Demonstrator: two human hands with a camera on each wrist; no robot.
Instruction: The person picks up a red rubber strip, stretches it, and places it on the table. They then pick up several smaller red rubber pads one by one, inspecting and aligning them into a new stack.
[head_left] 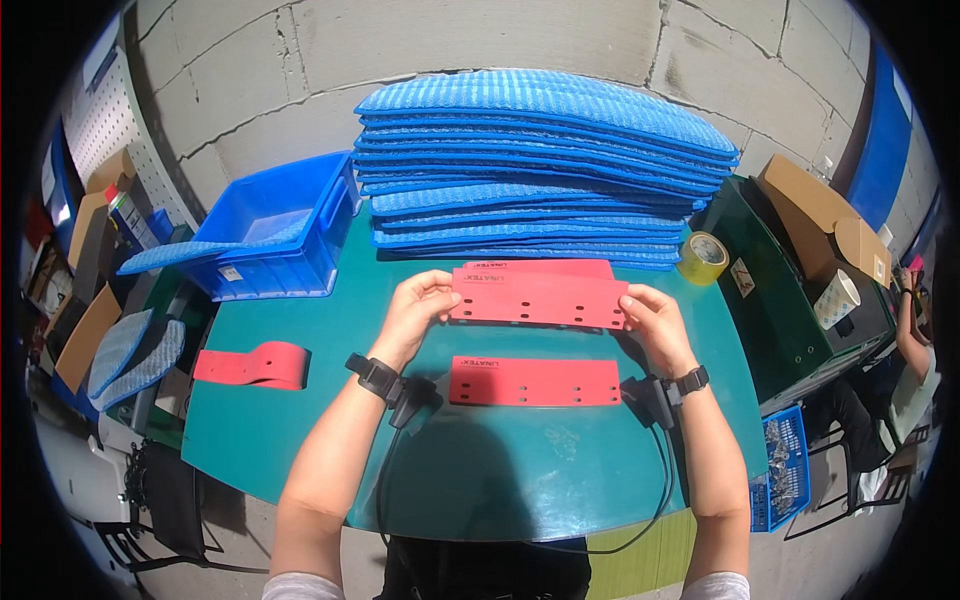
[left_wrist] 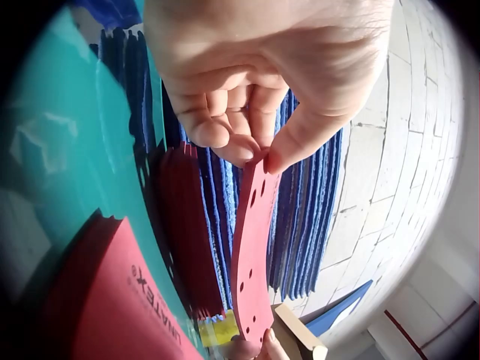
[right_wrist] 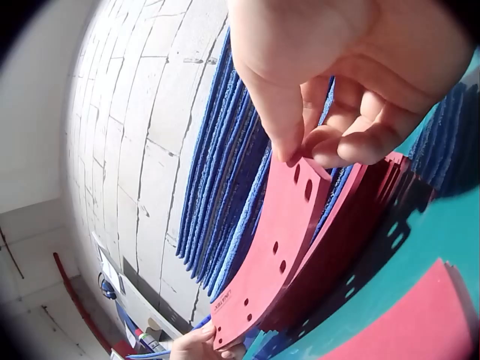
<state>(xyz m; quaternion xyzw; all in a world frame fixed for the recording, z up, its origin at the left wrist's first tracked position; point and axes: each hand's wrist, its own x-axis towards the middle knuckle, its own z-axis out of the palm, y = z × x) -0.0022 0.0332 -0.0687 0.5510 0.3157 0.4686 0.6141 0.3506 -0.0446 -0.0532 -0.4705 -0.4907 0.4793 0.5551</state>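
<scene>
Both hands hold a red rubber strip [head_left: 545, 298] up off the table, one at each end. It has paired holes and dark "LINATEX" lettering. My left hand [head_left: 418, 308] pinches the left end between thumb and fingers; my right hand [head_left: 655, 322] pinches the right end. In the right wrist view the strip [right_wrist: 274, 240] bows along its length. Just behind it stands a stack of similar red strips [left_wrist: 184, 225], mostly hidden in the head view. Nearer my body, another red strip pile [head_left: 535, 383] lies flat on the green table [head_left: 560, 460].
A folded red strip [head_left: 255, 366] lies at the left. Blue ribbed pads [head_left: 540, 150] are piled high at the back. A blue bin [head_left: 275, 270] stands back left, and a tape roll [head_left: 704, 258] sits right of the pads. Green crates [head_left: 790, 290] flank the table's right side.
</scene>
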